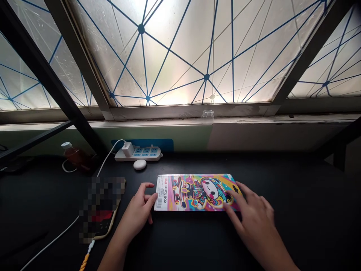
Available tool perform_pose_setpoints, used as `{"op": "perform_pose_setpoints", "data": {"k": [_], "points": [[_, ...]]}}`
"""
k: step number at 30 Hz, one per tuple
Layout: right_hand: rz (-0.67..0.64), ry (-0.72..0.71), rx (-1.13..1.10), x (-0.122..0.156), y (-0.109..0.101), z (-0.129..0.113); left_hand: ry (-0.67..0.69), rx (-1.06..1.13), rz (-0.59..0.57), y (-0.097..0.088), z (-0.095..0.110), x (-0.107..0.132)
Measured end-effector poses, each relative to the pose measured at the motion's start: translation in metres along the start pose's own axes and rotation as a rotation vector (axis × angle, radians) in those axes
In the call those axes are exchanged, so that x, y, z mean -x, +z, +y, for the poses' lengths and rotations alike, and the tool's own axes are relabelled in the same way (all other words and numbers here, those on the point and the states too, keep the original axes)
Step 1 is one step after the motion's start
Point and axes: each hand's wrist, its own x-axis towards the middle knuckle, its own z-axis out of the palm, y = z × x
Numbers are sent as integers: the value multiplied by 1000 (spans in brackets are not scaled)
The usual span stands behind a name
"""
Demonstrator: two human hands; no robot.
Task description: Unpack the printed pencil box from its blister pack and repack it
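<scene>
A flat, colourful pencil box (197, 192) lies on the black desk, its cartoon figure turned sideways. The white label at its left end reads "PENCIL BOX" above a barcode. Beside that end is my left hand (141, 209), its fingers loosely curved and apart, with the thumb tip at the box's edge. My right hand (251, 209) is spread over the opposite end. Its thumb and a finger rest on or just above the printed face, while another finger reaches the far right corner. Neither hand is closed around the box.
Left of my left hand lies a phone (105, 214), partly pixelated, with a cable plugged in. Behind stand a white power strip (138, 153) with a charger, a small white rounded case (140, 165) and a bottle (77, 156). A clear cup (208, 116) sits on the windowsill.
</scene>
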Motion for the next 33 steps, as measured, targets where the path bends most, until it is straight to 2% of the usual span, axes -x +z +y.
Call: {"op": "perform_pose_setpoints", "data": {"k": [4,7,10,15,18,20,24,27,31,33], "points": [[-236,-439,-23,-11,-1,-44,48,-32,25,1,-4,-3],[-386,-594,-49,-19,-1,-61,73,-29,22,0,-5,-3],[-389,-624,-61,-23,-3,-44,92,-32,-25,-5,-2,1],[-221,-518,-16,-23,-9,26,93,-95,-81,-11,5,6],[-161,-475,-9,-22,-13,43,100,-158,-117,-9,8,7],[-168,-482,-1,-22,-12,36,97,-208,-106,-6,11,7],[-230,-559,12,-21,0,-3,105,-331,-2,5,17,6],[-217,-596,42,-17,11,-29,137,-381,39,8,16,4],[-178,-616,77,-14,19,-46,127,-454,119,4,10,2],[-154,-634,77,-15,19,-50,147,-560,211,4,9,1]]}}
